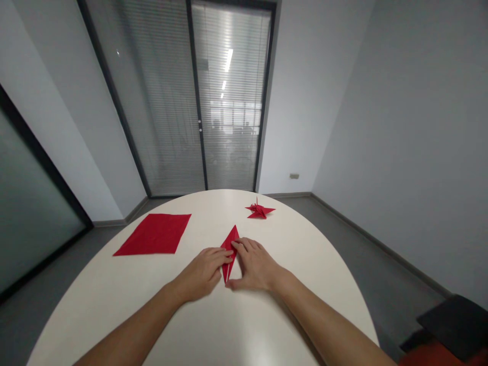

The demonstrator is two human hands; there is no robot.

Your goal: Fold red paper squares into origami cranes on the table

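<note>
A red sheet of origami paper [230, 243], folded into a narrow diamond, lies on the round table in front of me. It has a slit along its lower half and points away from me. My left hand [205, 270] comes from the left, its fingers closed and pressing on the paper's middle; its thumb is mostly hidden. From the right, my right hand [254, 265] grips the paper, fingertips on its right edge and thumb at the near tip. Part of the paper is covered by fingers.
A flat red sheet [156, 234] lies to the left on the white table [198, 335]. Beyond my right hand sits a pointed folded red paper figure [260, 211]. A dark chair [457, 325] stands at the lower right. Glass doors with blinds [232, 101] are behind the table.
</note>
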